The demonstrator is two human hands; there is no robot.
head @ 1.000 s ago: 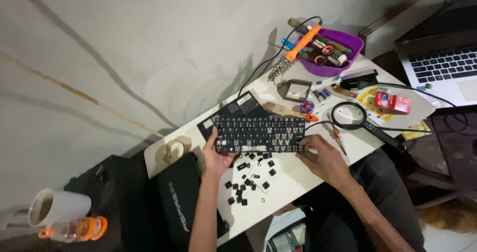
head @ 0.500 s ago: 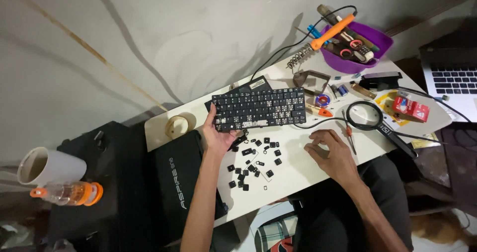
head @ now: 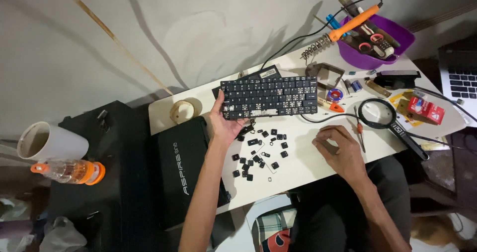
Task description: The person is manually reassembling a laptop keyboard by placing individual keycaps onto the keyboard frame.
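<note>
My left hand [head: 224,122] grips the left end of a black laptop keyboard [head: 271,96], holding it tilted above a white table [head: 308,170]. Several loose black keycaps [head: 258,151] lie scattered on the table just below the keyboard. My right hand [head: 340,149] rests on the table to the right of the keycaps, fingers curled; whether it pinches anything I cannot tell.
A magnifying glass [head: 380,114], a small screwdriver [head: 359,130] and a red box [head: 427,110] lie to the right. A purple tray [head: 378,39] with a soldering iron [head: 354,21] sits at the back. A black laptop [head: 180,165], a white mug [head: 47,141] and a bottle [head: 69,171] are on the left.
The left hand lifted the keyboard's left end and drew it back from the keycaps. The right hand let go of the keyboard and dropped to the table. The view shifted.
</note>
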